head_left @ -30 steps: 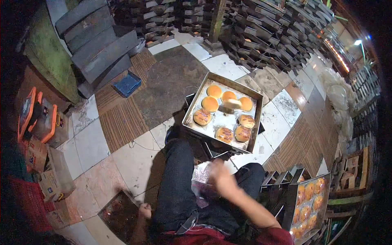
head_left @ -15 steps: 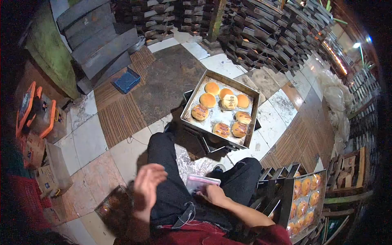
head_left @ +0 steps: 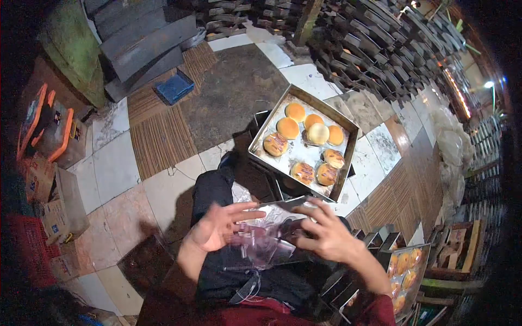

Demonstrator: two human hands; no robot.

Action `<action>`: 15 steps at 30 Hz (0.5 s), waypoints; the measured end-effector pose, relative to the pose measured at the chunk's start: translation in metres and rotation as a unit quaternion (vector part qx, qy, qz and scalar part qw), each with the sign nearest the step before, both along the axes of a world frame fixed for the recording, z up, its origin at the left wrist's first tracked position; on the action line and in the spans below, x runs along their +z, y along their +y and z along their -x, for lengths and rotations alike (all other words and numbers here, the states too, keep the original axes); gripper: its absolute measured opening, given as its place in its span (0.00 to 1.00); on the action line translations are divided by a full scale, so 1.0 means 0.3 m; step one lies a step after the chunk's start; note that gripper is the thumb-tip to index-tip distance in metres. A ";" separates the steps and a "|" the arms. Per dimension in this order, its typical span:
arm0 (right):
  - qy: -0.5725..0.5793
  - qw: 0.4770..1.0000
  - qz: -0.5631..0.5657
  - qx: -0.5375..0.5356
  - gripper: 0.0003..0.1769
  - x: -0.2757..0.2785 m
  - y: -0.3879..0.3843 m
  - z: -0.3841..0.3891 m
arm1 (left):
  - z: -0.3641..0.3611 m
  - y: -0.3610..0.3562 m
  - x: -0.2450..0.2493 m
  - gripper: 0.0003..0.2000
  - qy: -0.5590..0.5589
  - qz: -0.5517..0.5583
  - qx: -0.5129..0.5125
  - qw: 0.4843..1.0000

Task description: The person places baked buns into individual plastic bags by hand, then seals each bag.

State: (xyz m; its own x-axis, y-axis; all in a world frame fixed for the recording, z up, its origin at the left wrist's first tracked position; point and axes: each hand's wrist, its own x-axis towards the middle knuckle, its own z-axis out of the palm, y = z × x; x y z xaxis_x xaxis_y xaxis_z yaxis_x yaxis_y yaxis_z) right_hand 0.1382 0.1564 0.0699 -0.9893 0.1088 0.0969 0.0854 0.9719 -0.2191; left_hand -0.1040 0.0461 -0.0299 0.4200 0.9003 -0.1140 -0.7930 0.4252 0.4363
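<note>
A clear plastic bag [head_left: 258, 242] lies spread across my lap and between my hands, smeared by motion. My left hand [head_left: 217, 225] is at its left side, with the fingers stretched out flat over its upper part. On the other side my right hand [head_left: 329, 233] has curled fingers at the bag's right edge and seems to grip it; the fingertips are partly blurred. Beyond my knees stands a square metal tray [head_left: 348, 155] with several round buns, some plain and some striped with topping. One paler bun [head_left: 317, 133] rests among them near the middle.
A second tray of wrapped buns [head_left: 402, 271] stands to my lower right, next to stacked trays. On the floor lies a blue tray [head_left: 174, 88]. Orange-edged boxes [head_left: 64, 135] and cartons line the left. Stacked dark trays [head_left: 380, 60] fill the back.
My left hand has come in from the left to the bag. My right hand has lifted off the lap and moved right. The plastic is now spread wide between both hands.
</note>
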 end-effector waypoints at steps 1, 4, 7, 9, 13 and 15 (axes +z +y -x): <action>0.002 1.000 0.005 -0.001 0.03 0.023 0.031 0.001 | 0.008 0.031 0.051 0.48 0.117 0.000 -0.016 0.993; 0.008 0.999 -0.042 -0.001 0.04 0.048 0.145 0.000 | -0.004 0.087 0.015 0.44 0.116 -0.007 -0.017 0.993; 0.038 0.999 -0.025 -0.005 0.06 0.049 0.257 0.026 | 0.000 0.161 -0.033 0.36 0.005 -0.086 0.044 0.995; 0.031 0.999 0.000 0.009 0.07 0.026 0.333 0.047 | 0.021 0.195 0.045 0.22 0.111 -0.018 0.080 0.990; 0.085 0.994 0.052 0.041 0.07 -0.063 0.489 0.084 | 0.023 0.286 -0.044 0.07 0.440 0.073 0.138 0.884; 0.150 0.985 0.080 0.031 0.08 -0.101 0.583 0.091 | 0.031 0.343 -0.039 0.06 0.477 0.112 0.161 0.857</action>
State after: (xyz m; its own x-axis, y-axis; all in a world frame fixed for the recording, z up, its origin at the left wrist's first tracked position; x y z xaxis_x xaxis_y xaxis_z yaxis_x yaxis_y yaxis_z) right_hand 0.1109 0.3313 0.0396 -0.9237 0.0879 0.3730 -0.0645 0.9239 -0.3772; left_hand -0.1131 0.1490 -0.0415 -0.2267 0.8628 -0.4520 -0.2139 0.4086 0.8873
